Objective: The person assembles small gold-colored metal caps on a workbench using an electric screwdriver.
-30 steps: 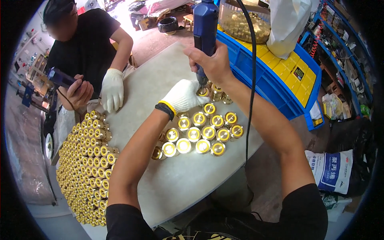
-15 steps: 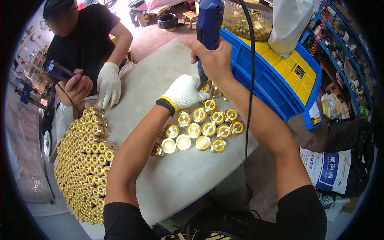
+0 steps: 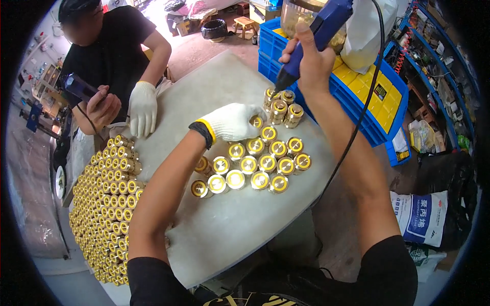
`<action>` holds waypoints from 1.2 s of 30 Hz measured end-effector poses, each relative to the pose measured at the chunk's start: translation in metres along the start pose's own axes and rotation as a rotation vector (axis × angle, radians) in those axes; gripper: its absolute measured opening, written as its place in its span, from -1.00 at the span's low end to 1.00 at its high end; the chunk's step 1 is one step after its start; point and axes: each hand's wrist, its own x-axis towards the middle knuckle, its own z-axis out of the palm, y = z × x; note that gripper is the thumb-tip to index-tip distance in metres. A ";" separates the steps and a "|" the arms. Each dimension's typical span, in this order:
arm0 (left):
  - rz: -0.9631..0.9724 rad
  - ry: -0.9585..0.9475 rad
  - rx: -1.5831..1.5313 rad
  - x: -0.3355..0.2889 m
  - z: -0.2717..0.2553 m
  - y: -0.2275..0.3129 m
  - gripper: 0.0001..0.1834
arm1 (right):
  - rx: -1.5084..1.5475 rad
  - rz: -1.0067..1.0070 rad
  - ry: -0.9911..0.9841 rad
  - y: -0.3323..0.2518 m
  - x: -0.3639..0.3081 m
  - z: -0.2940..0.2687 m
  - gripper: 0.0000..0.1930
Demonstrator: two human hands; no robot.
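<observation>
My left hand (image 3: 232, 122), in a white knitted glove with a yellow cuff, has its fingers closed around a brass cylinder (image 3: 256, 122) with a yellow ring on top. My right hand (image 3: 315, 64) is bare and wraps around a blue corded electric screwdriver (image 3: 319, 30). The driver tilts down to the left, its black tip by the back cylinders (image 3: 278, 108); whether it touches one I cannot tell. Closer to me stands a loose group of upright yellow-ringed cylinders (image 3: 248, 164) on the pale tabletop (image 3: 219, 250).
A large block of similar cylinders (image 3: 104, 204) fills the table's left side. Across from me, a co-worker's gloved hand (image 3: 143, 109) rests near it; the other holds a dark tool (image 3: 80, 87). Blue crates (image 3: 357, 109) with yellow lids stand at right. The black cord (image 3: 365, 112) hangs over my right forearm.
My right hand has swung the screwdriver rightward, tilting it from upright and uncovering the back cylinders. My left hand has shifted slightly left and nearer, fingers on a cylinder.
</observation>
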 end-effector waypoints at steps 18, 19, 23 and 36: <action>-0.100 0.200 0.217 0.046 0.014 0.043 -0.39 | -0.079 0.089 -0.134 0.015 0.000 -0.023 -0.58; -0.071 0.209 0.237 0.043 0.016 0.043 -0.38 | -0.082 0.107 -0.151 0.012 -0.004 -0.021 -0.58; -0.099 0.354 0.271 0.046 0.033 0.048 -0.40 | -0.109 0.099 -0.216 0.008 -0.013 -0.017 -0.59; -0.082 0.267 0.115 0.047 0.042 0.037 -0.48 | -0.089 0.076 -0.303 0.008 -0.026 -0.017 -0.71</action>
